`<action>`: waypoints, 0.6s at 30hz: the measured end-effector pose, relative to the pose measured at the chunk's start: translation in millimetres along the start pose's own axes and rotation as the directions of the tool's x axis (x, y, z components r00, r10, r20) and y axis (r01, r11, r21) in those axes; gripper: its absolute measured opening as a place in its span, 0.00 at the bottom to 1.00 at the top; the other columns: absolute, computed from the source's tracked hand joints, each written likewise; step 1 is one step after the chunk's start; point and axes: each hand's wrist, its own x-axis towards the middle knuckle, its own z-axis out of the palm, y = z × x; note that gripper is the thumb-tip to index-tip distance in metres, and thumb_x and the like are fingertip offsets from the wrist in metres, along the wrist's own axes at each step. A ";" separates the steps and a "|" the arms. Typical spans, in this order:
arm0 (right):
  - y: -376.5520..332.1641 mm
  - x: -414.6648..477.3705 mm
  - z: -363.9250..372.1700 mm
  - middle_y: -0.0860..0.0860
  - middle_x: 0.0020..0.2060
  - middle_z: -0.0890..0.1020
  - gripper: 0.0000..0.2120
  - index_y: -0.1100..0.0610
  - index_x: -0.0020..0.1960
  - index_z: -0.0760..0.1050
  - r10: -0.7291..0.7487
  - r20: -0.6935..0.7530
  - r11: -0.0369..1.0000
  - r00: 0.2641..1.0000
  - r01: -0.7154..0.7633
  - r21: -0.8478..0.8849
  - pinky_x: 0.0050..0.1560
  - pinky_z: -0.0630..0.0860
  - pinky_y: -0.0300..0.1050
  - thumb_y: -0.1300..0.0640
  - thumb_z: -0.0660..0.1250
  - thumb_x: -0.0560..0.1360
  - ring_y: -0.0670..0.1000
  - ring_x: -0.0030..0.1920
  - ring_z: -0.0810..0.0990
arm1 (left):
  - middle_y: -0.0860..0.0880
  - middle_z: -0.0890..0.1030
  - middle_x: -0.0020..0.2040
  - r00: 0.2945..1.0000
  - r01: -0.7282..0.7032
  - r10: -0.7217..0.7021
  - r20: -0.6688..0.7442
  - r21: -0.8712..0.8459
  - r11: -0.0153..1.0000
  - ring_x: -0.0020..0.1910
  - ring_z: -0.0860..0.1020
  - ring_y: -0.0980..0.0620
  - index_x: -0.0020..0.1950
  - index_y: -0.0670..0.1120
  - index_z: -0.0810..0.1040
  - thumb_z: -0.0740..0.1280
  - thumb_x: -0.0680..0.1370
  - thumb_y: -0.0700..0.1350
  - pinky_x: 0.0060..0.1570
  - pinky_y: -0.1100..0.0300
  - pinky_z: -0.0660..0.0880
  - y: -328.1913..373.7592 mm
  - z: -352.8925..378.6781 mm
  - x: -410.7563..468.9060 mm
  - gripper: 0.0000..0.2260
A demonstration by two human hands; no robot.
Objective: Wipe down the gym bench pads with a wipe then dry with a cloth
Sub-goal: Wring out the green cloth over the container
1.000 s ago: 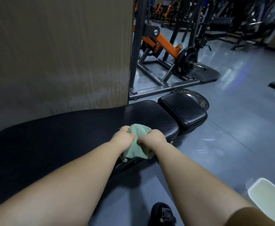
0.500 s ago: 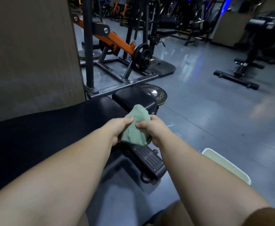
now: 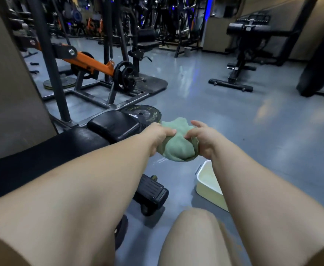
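We hold the green cloth (image 3: 178, 147) bunched up between both hands, in the air and off the bench, just to the right of the small seat pad (image 3: 113, 125) and above the grey floor (image 3: 234, 121). Our left hand (image 3: 158, 136) grips the cloth's left side, its fingers (image 3: 169, 132) curled into the fabric. Our right hand (image 3: 201, 140) grips the right side the same way, fingers (image 3: 191, 134) closed on the cloth. The long back pad (image 3: 51, 150) runs off to our left, dark and bare, end to end with the seat pad. A black weight plate (image 3: 147, 114) lies flat on the floor behind the cloth, partly hidden by it. A cream tub (image 3: 208, 184) sits on the floor below our right forearm, near our bare knee (image 3: 193, 237).
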 end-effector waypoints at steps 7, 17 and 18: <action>4.7 3.8 -30.6 0.54 0.40 0.83 0.11 0.57 0.51 0.77 0.166 -0.028 0.985 0.986 -0.165 0.054 0.37 0.75 0.44 0.50 0.62 0.76 0.54 0.38 0.82 | 0.40 0.80 0.55 0.992 0.009 -0.011 0.125 0.016 1.000 0.47 0.80 0.43 0.64 0.43 0.71 0.67 0.77 0.37 0.42 0.54 0.78 -2.9 42.9 29.7 0.16; 41.4 82.7 -127.6 0.53 0.44 0.85 0.12 0.55 0.58 0.77 0.204 -0.034 0.956 0.978 -0.191 0.222 0.36 0.81 0.46 0.58 0.68 0.74 0.53 0.42 0.85 | 0.45 0.78 0.51 0.941 0.083 -0.136 0.310 0.177 0.981 0.45 0.77 0.45 0.64 0.55 0.68 0.61 0.76 0.36 0.40 0.58 0.73 -35.5 105.5 120.5 0.20; 48.5 91.7 -138.6 0.53 0.47 0.85 0.16 0.55 0.61 0.76 0.213 -0.040 0.948 0.976 -0.197 0.251 0.38 0.81 0.47 0.58 0.69 0.73 0.54 0.44 0.85 | 0.45 0.77 0.51 0.929 0.084 -0.153 0.336 0.210 0.974 0.45 0.77 0.46 0.64 0.56 0.68 0.61 0.76 0.36 0.39 0.58 0.73 -41.2 111.9 131.6 0.21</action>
